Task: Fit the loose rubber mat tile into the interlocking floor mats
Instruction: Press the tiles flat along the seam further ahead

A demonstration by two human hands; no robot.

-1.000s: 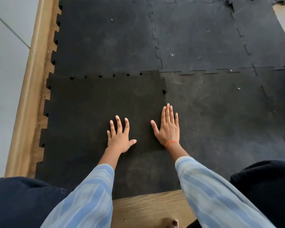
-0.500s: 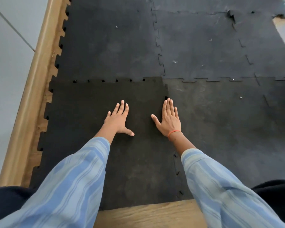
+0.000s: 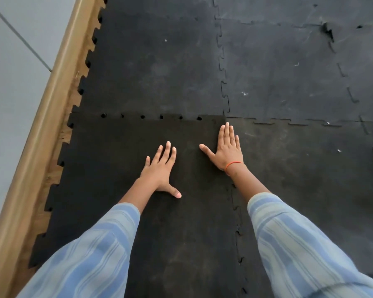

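Grey wall [image 3: 7,87] and a wooden skirting board [image 3: 41,134] ran along the left, with a strip of wood floor [image 3: 58,151] showing beside the toothed mat edges. Next came the loose rubber mat tile [image 3: 116,160], darker than its neighbours, lying flat in the near-left corner of the interlocking floor mats [image 3: 278,67]; small gaps showed along its far seam. On the tile the left hand [image 3: 159,171] lay palm down, fingers [image 3: 167,151] stretched flat, gripping nothing. Further right, the right hand [image 3: 226,149], an orange band [image 3: 233,164] at its wrist, pressed flat and open over the tile's right seam near the far corner. Striped blue sleeves [image 3: 299,244] covered both forearms.
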